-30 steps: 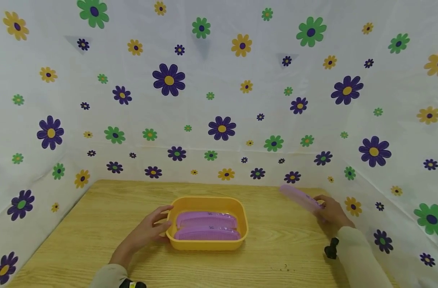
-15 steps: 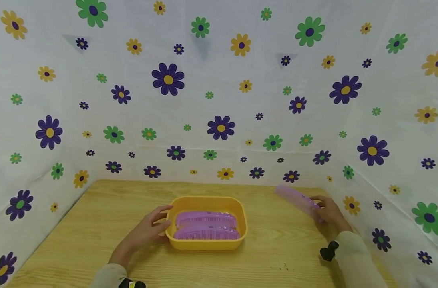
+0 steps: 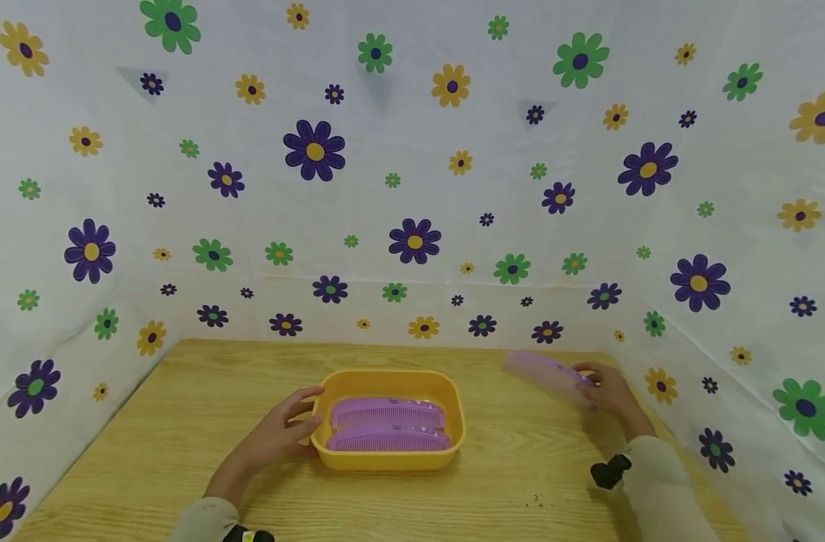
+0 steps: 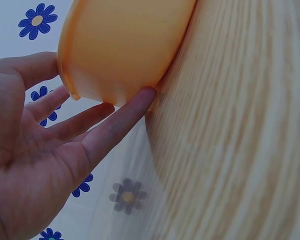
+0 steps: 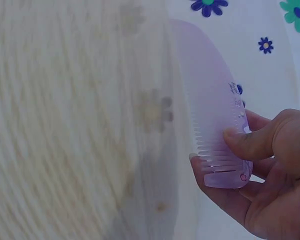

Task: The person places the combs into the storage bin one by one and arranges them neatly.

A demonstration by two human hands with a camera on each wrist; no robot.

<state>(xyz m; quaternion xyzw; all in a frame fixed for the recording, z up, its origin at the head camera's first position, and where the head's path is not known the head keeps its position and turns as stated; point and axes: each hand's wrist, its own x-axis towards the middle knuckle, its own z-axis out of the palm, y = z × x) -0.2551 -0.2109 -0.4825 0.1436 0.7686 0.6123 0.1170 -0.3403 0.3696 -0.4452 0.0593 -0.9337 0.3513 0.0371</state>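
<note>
A purple comb (image 3: pixel 544 370) is held above the right part of the table, tilted. My right hand (image 3: pixel 610 391) pinches it near one end, and in the right wrist view the thumb lies across the face of the comb (image 5: pixel 210 90). Two more purple combs lie in a yellow plastic basket (image 3: pixel 391 460), the rear comb (image 3: pixel 388 412) and the front comb (image 3: pixel 388 438), side by side with teeth toward me. My left hand (image 3: pixel 277 429) rests against the basket's left end. In the left wrist view its fairly straight fingers touch the basket wall (image 4: pixel 125 45).
The wood-grain table (image 3: pixel 507 452) carries a few small dark specks (image 3: pixel 536 500) at front right. A white flower-printed cloth (image 3: pixel 412 188) stands round the back and both sides. A dark strapped device (image 3: pixel 610 472) is on the right wrist.
My right hand has carried the comb a little to the left, and the comb has turned flatter. The left hand and the basket stay in place.
</note>
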